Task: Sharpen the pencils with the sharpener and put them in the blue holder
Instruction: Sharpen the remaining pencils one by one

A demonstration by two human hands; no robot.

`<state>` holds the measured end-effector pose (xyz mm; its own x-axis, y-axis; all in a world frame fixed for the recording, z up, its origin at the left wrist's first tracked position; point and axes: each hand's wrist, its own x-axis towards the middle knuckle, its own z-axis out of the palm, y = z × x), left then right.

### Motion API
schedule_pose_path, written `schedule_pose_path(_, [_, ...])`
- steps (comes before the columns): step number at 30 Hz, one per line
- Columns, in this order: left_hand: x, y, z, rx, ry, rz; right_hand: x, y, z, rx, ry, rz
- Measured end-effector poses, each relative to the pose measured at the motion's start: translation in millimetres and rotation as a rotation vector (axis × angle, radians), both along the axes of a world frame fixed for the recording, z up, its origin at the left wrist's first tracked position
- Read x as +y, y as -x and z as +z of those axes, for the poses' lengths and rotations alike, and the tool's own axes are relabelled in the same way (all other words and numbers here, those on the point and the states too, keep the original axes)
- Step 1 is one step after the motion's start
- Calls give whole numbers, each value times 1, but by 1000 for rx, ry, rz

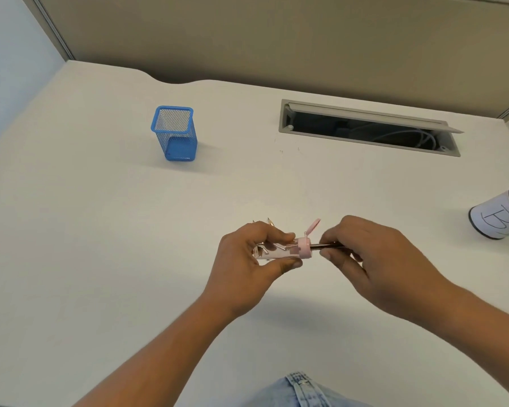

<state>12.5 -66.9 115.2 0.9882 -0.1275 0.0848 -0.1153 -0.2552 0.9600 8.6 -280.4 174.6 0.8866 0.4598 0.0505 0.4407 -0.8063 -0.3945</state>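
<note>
Our left hand (247, 257) grips the pink-capped sharpener (288, 250) above the table (100, 245) — its little lid flipped up. Our right hand (373, 259) pinches a dark pencil (325, 246) pushed into the cap. The blue holder (175, 133) stands upright well apart, far left.

Left hand (247, 259) gripping pink sharpener (303, 249), right hand (373, 259) holding pencil (325, 246) in it, blue holder (174, 133) beyond
</note>
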Motion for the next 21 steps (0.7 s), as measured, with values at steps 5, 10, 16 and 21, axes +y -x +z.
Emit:
schedule_pose_path(5, [-1, 1, -1, -11, -33, 0, 0, -2, 1, -177, 120, 107])
schedule_pose_path(10, [-3, 2, -5, -163, -185, 26, 4, -1, -1, 3, 86, 7])
schedule_pose_path(16, [-6, 3, -8, -189, -399, -6, 1, -11, -7, 688, -161, -344])
schedule_pose_path(21, [-2, 3, -17, -77, -430, -71, -3, -12, -4, 704, -196, -372])
